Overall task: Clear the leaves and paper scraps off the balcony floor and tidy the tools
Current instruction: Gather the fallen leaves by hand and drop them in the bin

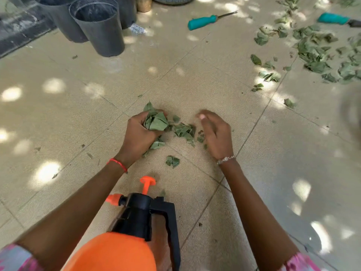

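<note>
- Gathering at frame centre: left hand (139,134) grips a leaf clump (156,122), right hand (214,133) relaxed, empty.
- Barely started, I reckon: leaf scatter (312,51) upper right, paper scrap (137,29) and teal-handled tools (203,21) up top await.

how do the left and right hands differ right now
The left hand grips a bunch of leaves; the right hand holds nothing, loose and blurred. The left wrist wears a red thread, the right wrist a beaded bracelet. Both are low over the tiled floor, flanking a small leaf heap.
</note>
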Tool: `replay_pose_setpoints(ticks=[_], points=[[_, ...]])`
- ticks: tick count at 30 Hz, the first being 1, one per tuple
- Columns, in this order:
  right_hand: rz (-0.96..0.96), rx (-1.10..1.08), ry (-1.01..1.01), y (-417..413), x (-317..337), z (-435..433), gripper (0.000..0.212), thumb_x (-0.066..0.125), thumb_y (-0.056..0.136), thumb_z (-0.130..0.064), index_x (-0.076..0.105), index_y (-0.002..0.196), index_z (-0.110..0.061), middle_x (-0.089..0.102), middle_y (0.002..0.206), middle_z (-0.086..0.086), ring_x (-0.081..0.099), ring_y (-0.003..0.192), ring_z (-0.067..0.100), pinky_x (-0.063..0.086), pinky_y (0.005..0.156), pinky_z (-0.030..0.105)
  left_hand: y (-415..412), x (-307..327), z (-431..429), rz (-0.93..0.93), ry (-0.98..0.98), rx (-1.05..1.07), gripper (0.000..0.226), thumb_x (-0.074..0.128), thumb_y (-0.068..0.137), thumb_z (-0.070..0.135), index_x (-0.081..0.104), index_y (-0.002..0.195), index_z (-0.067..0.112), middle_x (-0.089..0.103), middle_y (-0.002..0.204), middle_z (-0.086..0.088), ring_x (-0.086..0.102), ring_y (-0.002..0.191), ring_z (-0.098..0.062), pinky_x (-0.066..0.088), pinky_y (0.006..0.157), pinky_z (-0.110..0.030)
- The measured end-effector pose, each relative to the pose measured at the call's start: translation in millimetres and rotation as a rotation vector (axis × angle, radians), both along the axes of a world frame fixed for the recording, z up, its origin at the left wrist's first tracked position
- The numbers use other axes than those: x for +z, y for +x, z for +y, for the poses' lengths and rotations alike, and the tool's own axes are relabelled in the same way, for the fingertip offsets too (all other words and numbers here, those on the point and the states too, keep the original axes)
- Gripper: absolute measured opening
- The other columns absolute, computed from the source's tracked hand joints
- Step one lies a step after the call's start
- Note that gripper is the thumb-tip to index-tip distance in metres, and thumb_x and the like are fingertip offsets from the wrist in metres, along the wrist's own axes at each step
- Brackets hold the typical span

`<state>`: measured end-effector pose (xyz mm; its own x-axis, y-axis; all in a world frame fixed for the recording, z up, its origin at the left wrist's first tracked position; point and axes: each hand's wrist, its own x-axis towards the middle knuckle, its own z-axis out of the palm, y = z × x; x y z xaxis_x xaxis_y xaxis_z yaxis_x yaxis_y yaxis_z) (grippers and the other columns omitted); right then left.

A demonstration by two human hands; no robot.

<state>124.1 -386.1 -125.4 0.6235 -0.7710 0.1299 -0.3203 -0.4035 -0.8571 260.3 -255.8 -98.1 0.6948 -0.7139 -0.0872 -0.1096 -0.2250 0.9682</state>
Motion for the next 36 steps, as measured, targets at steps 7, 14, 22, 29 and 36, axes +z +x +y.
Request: replay_pose_setpoints(ticks=[7, 14, 22, 29, 36], points=[[0.396, 0.134, -0.22, -0.6, -14.1, 45.5, 0.071, 0.008, 0.09, -0.058, 0.022, 0.146, -0.017, 0.017, 0.155, 0.002, 0.007, 0.144, 0.012, -0.001, 0.115, 0.025, -8.2, -1.9, -4.7, -0.254, 0.074, -0.019, 0.044, 0.071, 0.074, -0.001, 0.064, 0.108, 0.026, 0.061, 0.108, 0.002, 0.056, 0.096, 0.003, 0.042, 0.087, -0.006], [0.431, 0.08, -0.193, 36.1, -10.4, 48.6, 0.053, 0.017, 0.1, -0.041, 0.024, 0.145, -0.015, 0.017, 0.155, 0.003, 0.006, 0.144, 0.014, -0.002, 0.117, 0.027, -2.0, -1.3, -14.2, -0.069, 0.137, 0.085, 0.026, 0.067, 0.078, 0.001, 0.068, 0.101, 0.012, 0.065, 0.079, 0.013, 0.062, 0.07, 0.005, 0.05, 0.067, -0.01], [0.405, 0.467, -0.049, -5.0, -4.6, 52.3, 0.118, 0.051, 0.066, -0.077, -0.009, 0.147, -0.016, -0.003, 0.157, 0.003, 0.001, 0.144, 0.015, 0.003, 0.117, 0.03, 0.4, -8.9, -2.8, 0.016, 0.145, 0.027, 0.034, 0.067, 0.077, -0.001, 0.066, 0.109, 0.01, 0.069, 0.095, 0.004, 0.065, 0.088, -0.002, 0.052, 0.078, -0.014], [0.526, 0.391, -0.271, 10.3, -7.1, 46.3, 0.133, 0.058, 0.06, -0.076, -0.02, 0.142, -0.008, -0.008, 0.156, 0.009, -0.005, 0.144, 0.016, -0.01, 0.116, 0.032, -14.2, -14.7, 0.1, -0.088, 0.069, 0.018, 0.034, 0.068, 0.074, 0.006, 0.062, 0.095, 0.032, 0.067, 0.09, 0.009, 0.064, 0.088, -0.004, 0.051, 0.082, -0.021], [0.348, 0.333, -0.102, 39.6, -8.9, 62.3, 0.102, 0.076, 0.074, -0.018, 0.005, 0.146, -0.001, 0.01, 0.154, 0.013, 0.009, 0.144, 0.021, 0.01, 0.118, 0.029, -18.7, -27.4, -5.1, -0.002, 0.024, 0.114, 0.034, 0.056, 0.062, 0.013, 0.065, 0.094, 0.022, 0.068, 0.09, -0.008, 0.064, 0.084, -0.02, 0.05, 0.078, -0.034]])
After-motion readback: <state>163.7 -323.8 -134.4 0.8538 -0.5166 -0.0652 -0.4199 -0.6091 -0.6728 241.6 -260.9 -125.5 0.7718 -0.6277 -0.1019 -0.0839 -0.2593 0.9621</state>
